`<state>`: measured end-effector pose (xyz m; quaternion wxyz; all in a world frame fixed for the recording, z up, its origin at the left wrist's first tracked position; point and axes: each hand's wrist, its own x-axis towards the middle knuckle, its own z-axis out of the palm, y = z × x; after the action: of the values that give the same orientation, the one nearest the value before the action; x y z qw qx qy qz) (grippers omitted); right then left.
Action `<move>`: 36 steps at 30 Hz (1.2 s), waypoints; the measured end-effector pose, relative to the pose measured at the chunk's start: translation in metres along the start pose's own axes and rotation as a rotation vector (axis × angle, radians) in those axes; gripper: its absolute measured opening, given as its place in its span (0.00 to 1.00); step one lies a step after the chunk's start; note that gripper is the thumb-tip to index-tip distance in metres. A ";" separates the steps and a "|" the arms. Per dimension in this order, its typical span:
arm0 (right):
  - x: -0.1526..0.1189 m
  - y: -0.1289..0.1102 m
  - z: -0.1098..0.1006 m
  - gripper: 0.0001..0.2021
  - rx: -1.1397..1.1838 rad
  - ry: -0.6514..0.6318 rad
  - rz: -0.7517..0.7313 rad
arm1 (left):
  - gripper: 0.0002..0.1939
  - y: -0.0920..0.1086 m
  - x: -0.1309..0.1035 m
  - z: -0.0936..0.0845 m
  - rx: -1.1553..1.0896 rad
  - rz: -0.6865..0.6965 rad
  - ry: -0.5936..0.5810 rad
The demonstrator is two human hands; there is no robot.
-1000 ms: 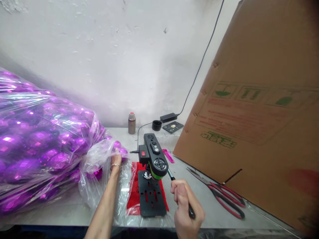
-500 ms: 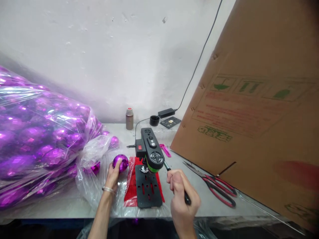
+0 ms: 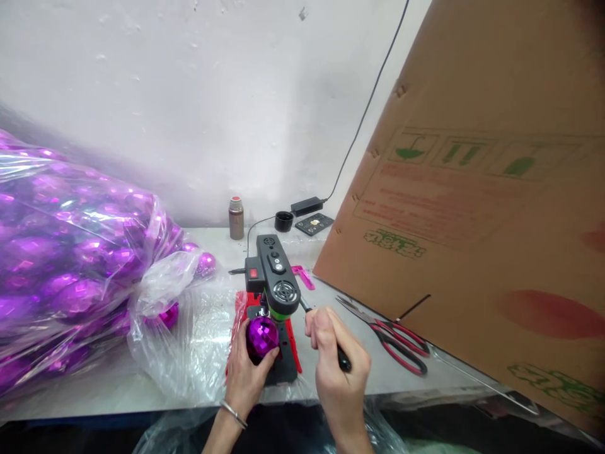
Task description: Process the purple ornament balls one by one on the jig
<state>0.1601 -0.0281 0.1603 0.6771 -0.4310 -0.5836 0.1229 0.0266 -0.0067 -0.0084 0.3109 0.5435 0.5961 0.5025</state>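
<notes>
Ball (image 3: 263, 335) faceted, mirror-glossy; left grip (image 3: 246, 376) curved round it.

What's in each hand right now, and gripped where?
The left hand holds a faceted purple ball, fingers at its left side and thumb at its lower right. The right hand grips a metal lever by its black handle.

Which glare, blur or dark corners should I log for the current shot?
Head view: bright glints on the clear plastic bag and on the purple ball in the left hand; head view: red print on the cardboard box too smeared to read; head view: top-right corner darkened.
</notes>
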 end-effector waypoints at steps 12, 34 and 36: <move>-0.005 0.001 -0.003 0.18 0.017 -0.041 -0.023 | 0.34 -0.013 -0.015 0.017 0.083 0.207 0.068; -0.001 -0.003 -0.004 0.18 0.023 -0.047 -0.023 | 0.47 -0.006 0.000 -0.019 -0.331 -0.246 -0.046; -0.001 -0.002 -0.004 0.18 0.023 -0.051 -0.024 | 0.49 -0.006 0.001 -0.022 -0.390 -0.263 -0.043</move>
<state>0.1626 -0.0322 0.1611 0.6683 -0.4129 -0.6044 0.1326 0.0043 -0.0106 -0.0072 0.4853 0.4014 0.5468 0.5517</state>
